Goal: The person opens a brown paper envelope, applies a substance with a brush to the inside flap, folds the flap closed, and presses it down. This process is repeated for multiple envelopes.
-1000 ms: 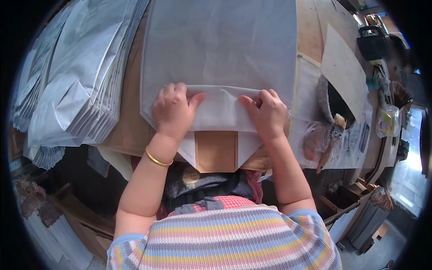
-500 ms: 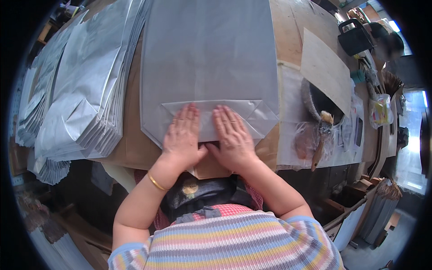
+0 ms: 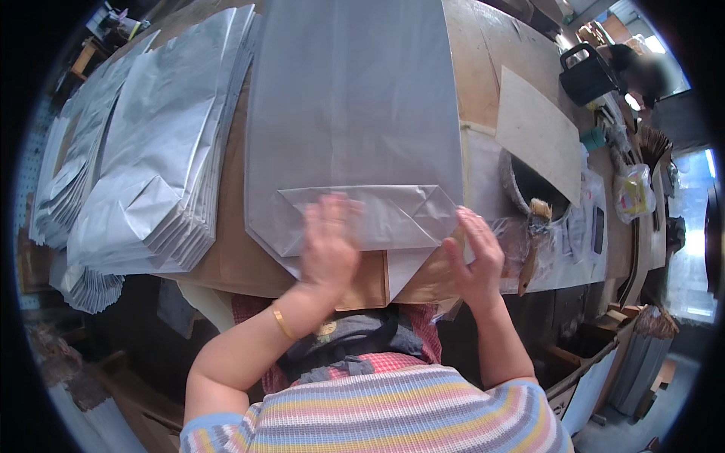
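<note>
A large silver-grey paper bag (image 3: 355, 113) lies flat in front of me, with its folded bottom flap (image 3: 400, 208) toward me. My left hand (image 3: 331, 245) is over the left part of this flap, fingers stretched out and a little blurred; whether it presses on the paper I cannot tell. At the bag's lower right corner is my right hand (image 3: 477, 253), its fingers extended and thumb apart, with nothing seen in it. Below the flap, a brown panel (image 3: 366, 283) and a pale pointed corner of paper stick out near the table edge.
Stacks of folded silver bags (image 3: 155, 166) lie on the left of the table. To the right, a brush (image 3: 535, 249) rests by a dark round bowl (image 3: 529, 181), partly under a beige board (image 3: 540, 136). A black handled container (image 3: 589, 78) stands farther back, near another person.
My right hand has moved right, from the middle of the flap to the bag's corner. My left hand has shifted slightly right and down. The pale corner below the flap now shows.
</note>
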A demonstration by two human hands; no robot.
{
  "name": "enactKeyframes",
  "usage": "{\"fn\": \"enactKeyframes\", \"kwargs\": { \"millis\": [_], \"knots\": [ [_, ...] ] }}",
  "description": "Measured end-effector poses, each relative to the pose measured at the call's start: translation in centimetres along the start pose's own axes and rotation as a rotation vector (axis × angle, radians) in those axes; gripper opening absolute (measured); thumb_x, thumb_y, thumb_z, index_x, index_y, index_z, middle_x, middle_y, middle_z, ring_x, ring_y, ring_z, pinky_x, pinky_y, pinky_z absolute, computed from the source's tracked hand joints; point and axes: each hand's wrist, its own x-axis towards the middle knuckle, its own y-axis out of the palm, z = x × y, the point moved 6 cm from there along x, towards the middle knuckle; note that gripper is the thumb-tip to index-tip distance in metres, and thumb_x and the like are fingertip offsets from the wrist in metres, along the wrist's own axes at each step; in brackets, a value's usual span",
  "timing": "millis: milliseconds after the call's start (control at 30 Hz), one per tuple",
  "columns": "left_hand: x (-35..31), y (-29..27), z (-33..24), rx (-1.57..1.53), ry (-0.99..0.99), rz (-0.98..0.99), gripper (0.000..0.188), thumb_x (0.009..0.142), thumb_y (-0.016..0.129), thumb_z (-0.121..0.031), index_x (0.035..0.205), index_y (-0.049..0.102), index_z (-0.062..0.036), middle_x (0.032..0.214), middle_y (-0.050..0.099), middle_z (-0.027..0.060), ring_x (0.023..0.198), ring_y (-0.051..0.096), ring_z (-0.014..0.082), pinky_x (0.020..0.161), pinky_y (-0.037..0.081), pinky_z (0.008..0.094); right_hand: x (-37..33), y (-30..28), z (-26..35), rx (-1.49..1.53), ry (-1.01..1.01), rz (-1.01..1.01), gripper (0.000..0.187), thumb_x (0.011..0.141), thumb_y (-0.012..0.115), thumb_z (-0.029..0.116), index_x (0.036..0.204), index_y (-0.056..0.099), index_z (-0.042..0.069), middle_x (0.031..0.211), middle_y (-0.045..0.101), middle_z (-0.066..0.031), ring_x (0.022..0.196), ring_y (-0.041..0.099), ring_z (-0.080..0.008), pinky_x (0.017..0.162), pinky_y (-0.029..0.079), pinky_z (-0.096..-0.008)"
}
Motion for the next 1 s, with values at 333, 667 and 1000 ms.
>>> {"fn": "enactKeyframes", "kwargs": {
  "millis": [333, 667, 1000],
  "knots": [
    [6.9, -5.0, 7.5, 0.091, 0.099, -0.185, 0.022, 0.072, 0.06, -0.015, 0.081, 0.067, 0.0027, 0.071, 0.062, 0.0143, 0.066, 0.058, 0.0232, 0.063, 0.046, 0.0378, 2.5, 2.0, 6.0, 0.203, -0.2, 0.109, 0.02, 0.079, 0.067, 0.002, 0.098, 0.069, 0.004, 0.099, 0.071, -0.0134, 0.099, 0.068, -0.0293, 0.099, 0.046, -0.048],
    [-8.2, -11.9, 34.8, 0.05, -0.138, -0.244, 0.04, 0.075, 0.055, 0.001, 0.113, 0.066, -0.0016, 0.114, 0.068, 0.0136, 0.105, 0.064, 0.0305, 0.095, 0.05, 0.0387, 2.1, 5.9, 7.8, 0.246, -0.292, 0.257, 0.015, 0.078, 0.067, 0.003, 0.093, 0.068, 0.006, 0.096, 0.072, -0.0097, 0.095, 0.069, -0.0259, 0.099, 0.046, -0.0492],
    [-11.3, -6.1, 36.1, -0.351, -0.201, -0.078, 0.035, 0.08, 0.048, 0.002, 0.107, 0.07, -0.0013, 0.111, 0.069, 0.0162, 0.11, 0.063, 0.0324, 0.104, 0.042, 0.0431, 2.0, 6.5, 4.7, 0.185, -0.255, 0.289, 0.015, 0.078, 0.067, 0.004, 0.093, 0.067, 0.005, 0.095, 0.071, -0.0103, 0.094, 0.068, -0.0281, 0.097, 0.048, -0.0501]
  ]
}}
